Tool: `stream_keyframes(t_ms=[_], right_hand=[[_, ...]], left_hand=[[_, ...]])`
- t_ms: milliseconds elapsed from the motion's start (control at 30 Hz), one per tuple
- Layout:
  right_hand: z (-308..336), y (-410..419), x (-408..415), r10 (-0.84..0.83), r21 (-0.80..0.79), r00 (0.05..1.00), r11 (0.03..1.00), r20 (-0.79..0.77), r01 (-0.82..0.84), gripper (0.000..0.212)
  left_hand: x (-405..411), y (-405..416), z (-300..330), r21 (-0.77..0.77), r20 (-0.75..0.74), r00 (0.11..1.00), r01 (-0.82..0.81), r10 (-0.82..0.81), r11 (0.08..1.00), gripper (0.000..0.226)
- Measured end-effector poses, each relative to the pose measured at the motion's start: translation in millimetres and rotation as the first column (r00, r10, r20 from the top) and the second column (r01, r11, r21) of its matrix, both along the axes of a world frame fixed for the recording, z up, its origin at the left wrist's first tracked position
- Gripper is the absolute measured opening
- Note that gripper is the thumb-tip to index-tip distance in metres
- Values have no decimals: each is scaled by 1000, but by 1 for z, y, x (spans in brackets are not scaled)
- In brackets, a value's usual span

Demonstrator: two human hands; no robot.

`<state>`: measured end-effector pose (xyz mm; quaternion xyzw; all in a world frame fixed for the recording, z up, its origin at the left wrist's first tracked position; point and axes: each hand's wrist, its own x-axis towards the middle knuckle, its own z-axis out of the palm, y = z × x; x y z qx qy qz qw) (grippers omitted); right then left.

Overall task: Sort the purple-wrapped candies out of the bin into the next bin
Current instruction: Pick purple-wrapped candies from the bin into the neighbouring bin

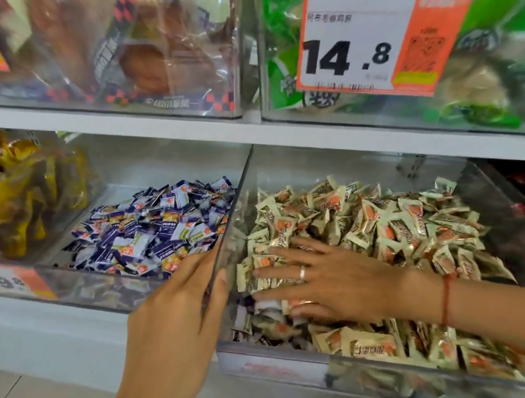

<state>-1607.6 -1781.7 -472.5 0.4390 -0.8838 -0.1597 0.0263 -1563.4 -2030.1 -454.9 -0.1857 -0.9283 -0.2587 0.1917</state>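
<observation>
1. Nearest to the camera, the left hand (172, 313) reaches up from below. Its fingers are straight and close together, and they rest against the clear plastic dividing wall (226, 239) between the two bins. It holds nothing.
2. Just beyond it, the right hand (323, 279) lies flat, palm down, on the heap of cream-and-orange wrapped candies (398, 231) in the clear plastic right bin (514, 219). The fingers are spread and straight. They press on the wrappers and pinch none. A silver ring is on one finger and a red string bracelet (445, 300) is on the wrist.
3. Under the fingertips of the right hand, close to the dividing wall, I see some purple-and-white wrappers (254, 302) among the cream ones. The view there is blurred, so these are probably stray purple candies, but I cannot be sure.
4. To do this step well, in my judgement, the right hand should sweep the cream candies aside gently so the purple ones come to the top. Then it should pinch one purple wrapper at a time and lift it over the wall, while the left hand steadies that wall.
5. Farther back on the left, the clear plastic left bin (56, 264) already holds a pile of purple-and-white wrapped candies (161, 226). It is the place for the sorted ones.
6. Farthest away, on the white shelf above, stands an orange-and-white price card (363, 43) reading 14.8.
</observation>
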Motion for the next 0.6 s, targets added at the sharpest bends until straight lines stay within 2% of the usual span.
stream_keyframes(t_ms=[133,300,467,600], right_hand=[[1,6,-2,-141,-20,986,990,-89,140,53],[18,25,-18,-361,-88,915,933,-179,350,64],[18,26,-33,-396,-4,905,916,-154,400,49],[21,21,-35,-425,13,905,905,-24,426,60]], left_hand=[[-1,0,0,6,6,1000,7,-7,1000,38],[-2,-1,-1,8,13,1000,5,-5,1000,39],[-3,-2,0,-4,17,1000,9,-9,1000,36],[-3,-2,-1,4,4,1000,6,-6,1000,35]])
